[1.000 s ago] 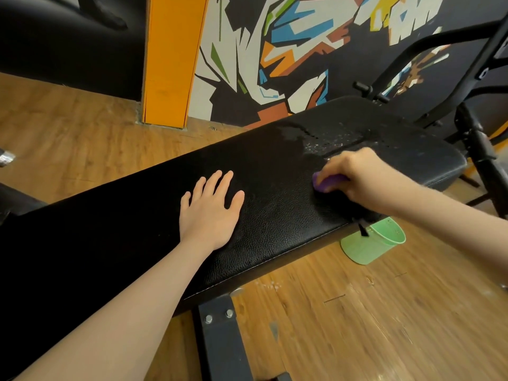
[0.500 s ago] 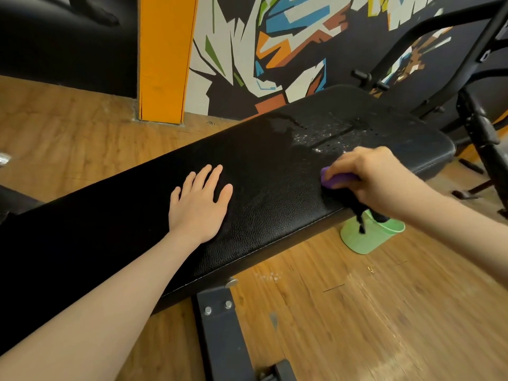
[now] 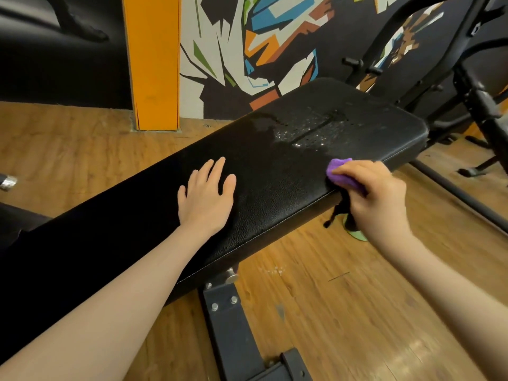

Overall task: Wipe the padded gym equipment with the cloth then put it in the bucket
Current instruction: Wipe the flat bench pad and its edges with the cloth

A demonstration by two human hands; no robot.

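A long black padded bench [image 3: 275, 174] runs diagonally across the view, with a wet speckled patch near its far end. My left hand [image 3: 207, 199] lies flat on the pad's middle, fingers straight. My right hand [image 3: 376, 199] grips a purple cloth [image 3: 339, 171] at the pad's near edge, close to the far end. Only a sliver of the green bucket [image 3: 358, 235] shows on the floor below my right hand; the rest is hidden behind hand and bench.
The bench's dark steel leg [image 3: 233, 325] stands on the wooden floor in front of me. Black gym machine frames [image 3: 472, 105] crowd the right side. An orange pillar [image 3: 152, 61] and a painted mural wall stand behind the bench.
My right hand has drawn the cloth toward me, from the pad's top to its near edge. It now covers most of the green bucket. My left hand has stayed flat on the pad.
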